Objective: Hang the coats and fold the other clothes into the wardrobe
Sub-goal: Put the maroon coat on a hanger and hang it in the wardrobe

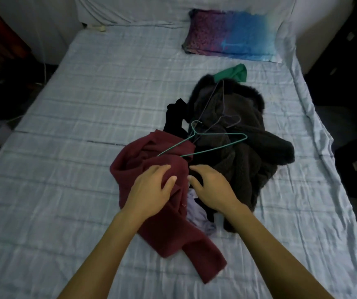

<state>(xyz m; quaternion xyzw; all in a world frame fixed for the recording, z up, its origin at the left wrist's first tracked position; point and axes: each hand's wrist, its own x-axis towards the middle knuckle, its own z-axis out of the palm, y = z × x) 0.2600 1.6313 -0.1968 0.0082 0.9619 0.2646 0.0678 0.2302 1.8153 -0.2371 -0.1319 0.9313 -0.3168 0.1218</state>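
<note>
Head view. Left hand (151,190) lies palm-down on the maroon coat (162,229), fingers spread and only lightly bent, closed round nothing; right hand (214,188) sits just beside it, thumb and forefinger apart over the edge of the heap, apparently holding nothing, though dim light leaves its contact with the dark cloth uncertain; the maroon coat spreads beneath and nearer than the left hand, one sleeve trailing back between the two forearms; a lavender garment (197,214) shows under the right wrist; the dark fleecy coat (248,158) is heaped beyond and to the right of the right hand; a green wire hanger (216,147) rests across both coats just beyond the fingertips; a purple wire hanger (224,100) lies farther off on the dark coat; a black garment (175,117) lies beyond the left hand; a green garment (233,73) protrudes at the heap's far end; all rest on the pale checked bedsheet (87,104); a blue-and-purple pillow (233,35) lies well beyond both hands.
</note>
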